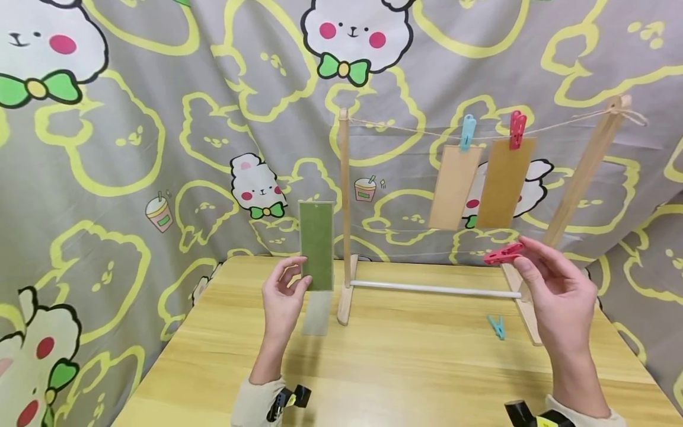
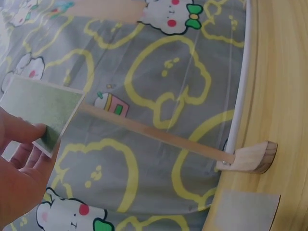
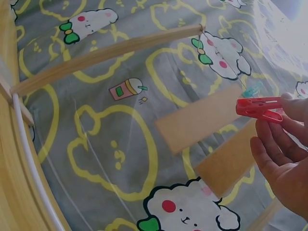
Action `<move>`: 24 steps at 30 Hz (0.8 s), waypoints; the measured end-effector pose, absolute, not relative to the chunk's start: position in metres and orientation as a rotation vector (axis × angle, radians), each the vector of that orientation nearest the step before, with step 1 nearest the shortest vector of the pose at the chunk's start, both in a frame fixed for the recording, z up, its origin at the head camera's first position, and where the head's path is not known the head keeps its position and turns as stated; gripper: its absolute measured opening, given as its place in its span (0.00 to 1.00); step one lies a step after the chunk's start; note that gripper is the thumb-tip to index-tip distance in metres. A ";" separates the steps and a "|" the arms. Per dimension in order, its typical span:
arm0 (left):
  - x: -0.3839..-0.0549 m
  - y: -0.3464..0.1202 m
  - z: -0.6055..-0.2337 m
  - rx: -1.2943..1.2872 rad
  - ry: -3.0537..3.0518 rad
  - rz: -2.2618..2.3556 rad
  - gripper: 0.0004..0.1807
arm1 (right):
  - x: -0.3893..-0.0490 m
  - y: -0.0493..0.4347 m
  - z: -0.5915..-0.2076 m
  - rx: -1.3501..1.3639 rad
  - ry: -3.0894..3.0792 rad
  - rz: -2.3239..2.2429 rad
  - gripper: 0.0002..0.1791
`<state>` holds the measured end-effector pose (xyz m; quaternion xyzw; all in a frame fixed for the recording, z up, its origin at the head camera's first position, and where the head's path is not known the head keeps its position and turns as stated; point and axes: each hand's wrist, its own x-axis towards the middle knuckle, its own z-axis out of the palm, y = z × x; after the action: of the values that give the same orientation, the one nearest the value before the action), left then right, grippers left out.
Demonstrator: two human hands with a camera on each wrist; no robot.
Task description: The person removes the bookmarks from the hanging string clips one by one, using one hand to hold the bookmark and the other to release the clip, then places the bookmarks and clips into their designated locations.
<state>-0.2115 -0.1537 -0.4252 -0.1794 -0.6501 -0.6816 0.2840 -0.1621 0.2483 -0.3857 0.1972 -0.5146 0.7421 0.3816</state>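
Observation:
My left hand [image 1: 285, 293] pinches a green card [image 1: 317, 246] by its lower left edge, holding it upright just left of the rack's left post. Between thumb and fingers, my right hand [image 1: 560, 290] holds a red clothespin [image 1: 503, 254], which points left below the hanging cards. From the string [image 1: 421, 131] hang a light tan card [image 1: 455, 187] under a blue clothespin [image 1: 468, 131] and a brown card [image 1: 506, 184] under another red clothespin [image 1: 517, 129]. In the right wrist view, the held clothespin [image 3: 260, 107] appears in front of the hanging cards.
The wooden rack has a left post [image 1: 345, 201], a right post [image 1: 584, 172] and a white crossbar [image 1: 434, 289]. A teal clothespin [image 1: 497, 327] lies on the table [image 1: 416, 362] near the right foot. A pale card [image 1: 317, 314] lies by the left foot. A patterned curtain [image 1: 203, 142] hangs behind.

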 end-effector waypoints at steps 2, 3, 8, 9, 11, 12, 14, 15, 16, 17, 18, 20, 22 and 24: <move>-0.212 -0.155 -0.426 -0.452 -1.738 -1.828 0.23 | -0.162 0.250 -0.386 0.455 -1.336 1.906 0.21; -0.213 -0.156 -0.427 -0.438 -1.742 -1.830 0.23 | -0.162 0.250 -0.386 0.432 -1.338 1.920 0.20; -0.219 -0.162 -0.433 -0.386 -1.778 -1.860 0.24 | -0.162 0.252 -0.388 0.299 -1.352 1.962 0.19; -0.220 -0.163 -0.434 -0.374 -1.780 -1.868 0.24 | -0.162 0.252 -0.388 0.284 -1.348 1.974 0.19; -0.222 -0.166 -0.436 -0.353 -1.776 -1.877 0.24 | -0.164 0.252 -0.389 0.261 -1.352 1.987 0.18; -0.223 -0.167 -0.436 -0.342 -1.772 -1.880 0.24 | -0.165 0.252 -0.389 0.259 -1.351 1.996 0.18; -0.224 -0.169 -0.437 -0.332 -1.766 -1.886 0.24 | -0.167 0.251 -0.390 0.252 -1.369 2.001 0.18; -0.225 -0.170 -0.437 -0.330 -1.763 -1.890 0.24 | -0.168 0.251 -0.390 0.243 -1.386 1.994 0.18; -0.226 -0.171 -0.437 -0.327 -1.762 -1.892 0.24 | -0.169 0.250 -0.390 0.229 -1.406 1.985 0.17; -0.227 -0.172 -0.438 -0.325 -1.762 -1.895 0.23 | -0.170 0.250 -0.391 0.215 -1.425 1.977 0.17; -0.228 -0.173 -0.438 -0.322 -1.762 -1.896 0.23 | -0.171 0.250 -0.391 0.198 -1.450 1.964 0.17; -0.230 -0.175 -0.439 -0.308 -1.762 -1.901 0.23 | -0.171 0.251 -0.392 0.165 -1.480 1.954 0.17; -0.232 -0.177 -0.440 -0.295 -1.767 -1.901 0.23 | -0.172 0.252 -0.394 0.147 -1.491 1.957 0.17; -0.233 -0.179 -0.441 -0.292 -1.784 -1.894 0.23 | -0.172 0.253 -0.395 0.148 -1.491 1.963 0.16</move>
<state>-0.2332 -0.1786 -0.4412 -0.1077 -0.6583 -0.6986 0.2589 -0.1723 0.2529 -0.3950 0.0564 -0.5700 0.7504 0.3298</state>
